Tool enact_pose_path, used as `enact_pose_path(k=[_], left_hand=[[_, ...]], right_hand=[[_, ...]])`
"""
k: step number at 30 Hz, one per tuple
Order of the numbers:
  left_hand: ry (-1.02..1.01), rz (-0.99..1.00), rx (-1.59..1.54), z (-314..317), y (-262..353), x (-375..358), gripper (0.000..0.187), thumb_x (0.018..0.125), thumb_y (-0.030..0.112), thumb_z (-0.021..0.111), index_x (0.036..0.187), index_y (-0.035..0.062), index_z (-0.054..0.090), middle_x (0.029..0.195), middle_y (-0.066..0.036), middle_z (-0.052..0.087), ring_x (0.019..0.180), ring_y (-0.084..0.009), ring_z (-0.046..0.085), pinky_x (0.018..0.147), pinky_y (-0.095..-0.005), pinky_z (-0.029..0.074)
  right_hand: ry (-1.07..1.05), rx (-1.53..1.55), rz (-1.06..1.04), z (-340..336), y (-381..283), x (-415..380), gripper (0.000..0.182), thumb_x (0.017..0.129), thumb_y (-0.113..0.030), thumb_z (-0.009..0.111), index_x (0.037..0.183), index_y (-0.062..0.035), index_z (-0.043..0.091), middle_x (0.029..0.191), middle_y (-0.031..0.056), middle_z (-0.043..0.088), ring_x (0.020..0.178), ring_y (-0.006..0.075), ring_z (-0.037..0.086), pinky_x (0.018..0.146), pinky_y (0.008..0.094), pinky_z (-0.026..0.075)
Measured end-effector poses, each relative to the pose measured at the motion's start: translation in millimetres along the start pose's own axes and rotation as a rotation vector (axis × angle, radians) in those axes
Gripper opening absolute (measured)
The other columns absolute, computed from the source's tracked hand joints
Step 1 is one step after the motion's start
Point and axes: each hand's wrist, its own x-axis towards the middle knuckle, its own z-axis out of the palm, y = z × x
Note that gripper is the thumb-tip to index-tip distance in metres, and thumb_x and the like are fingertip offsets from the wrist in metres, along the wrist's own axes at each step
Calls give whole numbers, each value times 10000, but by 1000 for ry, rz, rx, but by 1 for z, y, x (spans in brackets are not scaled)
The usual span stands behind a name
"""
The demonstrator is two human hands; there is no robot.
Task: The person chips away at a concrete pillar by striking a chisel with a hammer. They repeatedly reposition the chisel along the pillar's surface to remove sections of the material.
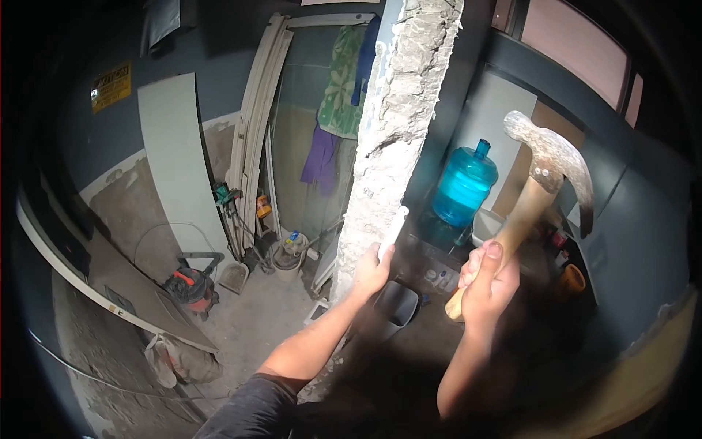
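Right of centre: right hand (488, 282) clamped around wooden handle of rusty claw hammer (545, 172), head raised toward upper right. At centre: left hand (371, 269) closed on pale chisel (393, 230), tip set against chipped plaster edge of rough wall end (395, 124). Behind, right of wall: blue water jug (465, 184). Lower left: red-and-black vacuum (194, 287) on dusty floor, near leaning white board (179, 157).

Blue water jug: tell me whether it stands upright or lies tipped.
Upright: the blue water jug stands on its base, neck and cap pointing up, behind the hammer.
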Motion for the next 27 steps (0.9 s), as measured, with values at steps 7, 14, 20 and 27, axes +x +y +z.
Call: enact_pose_path(k=[7, 14, 20, 27], left_hand=[[8, 128, -145, -22, 38, 13, 371, 978, 342, 589, 1125, 4, 626, 873, -212, 677, 758, -283, 646, 703, -403, 490], [93, 266, 3, -41, 44, 45, 386, 993, 374, 547, 1148, 29, 620, 917, -219, 671, 815, -357, 643, 759, -421, 500], [54, 287, 50, -53, 50, 92, 417, 1010, 392, 496, 1215, 35, 561, 925, -279, 665, 892, -475, 640, 776, -517, 492], [-66, 36, 298, -53, -163, -4, 395, 1010, 352, 494, 1079, -23, 600, 971, -306, 662, 955, -485, 631, 802, -517, 497]], right_hand=[[-51, -31, 22, 3, 12, 8, 300, 1041, -310, 538, 965, -27, 478, 691, -12, 469, 544, 33, 413, 481, 200, 355], [-95, -110, -15, 9, 20, 20, 297, 1039, -301, 540, 951, -21, 493, 697, 1, 512, 555, 55, 472, 493, 217, 394], [-84, -109, -25, 10, 47, 22, 304, 1023, -303, 564, 954, -11, 515, 694, 20, 541, 568, 87, 514, 525, 248, 428], [-173, -79, 204, -39, 179, -73, 229, 996, -219, 600, 924, -16, 521, 643, 19, 528, 508, 83, 502, 465, 263, 409]])
